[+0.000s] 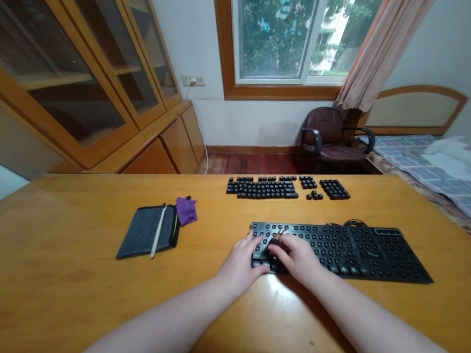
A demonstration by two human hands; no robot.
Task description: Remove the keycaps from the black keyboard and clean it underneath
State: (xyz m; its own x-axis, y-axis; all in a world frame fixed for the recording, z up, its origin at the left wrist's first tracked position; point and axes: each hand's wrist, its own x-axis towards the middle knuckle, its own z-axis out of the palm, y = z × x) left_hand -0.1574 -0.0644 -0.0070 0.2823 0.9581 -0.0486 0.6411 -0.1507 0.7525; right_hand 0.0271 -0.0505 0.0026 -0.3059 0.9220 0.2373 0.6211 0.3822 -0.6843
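A black keyboard [337, 250] with most of its keycaps off lies on the wooden table, its bare switch posts showing. At its left end, my left hand [241, 259] grips the edge, thumb at the front and fingers over the top. My right hand [299, 255] is closed in a pinch above the keyboard's left part. Between its fingers is a small dark tool [273, 242] with a thin brownish end; its exact kind is unclear. Behind the keyboard, the loose black keycaps [266, 189] are laid out in rows like a keyboard layout.
A dark grey zip pouch [138, 231] lies at left with a pale, slender stick [158, 230] across it. A purple cloth [187, 211] touches the pouch. The keyboard's coiled cable [355, 223] sits behind it. Beyond the table [65, 274] stands a brown armchair [325, 132].
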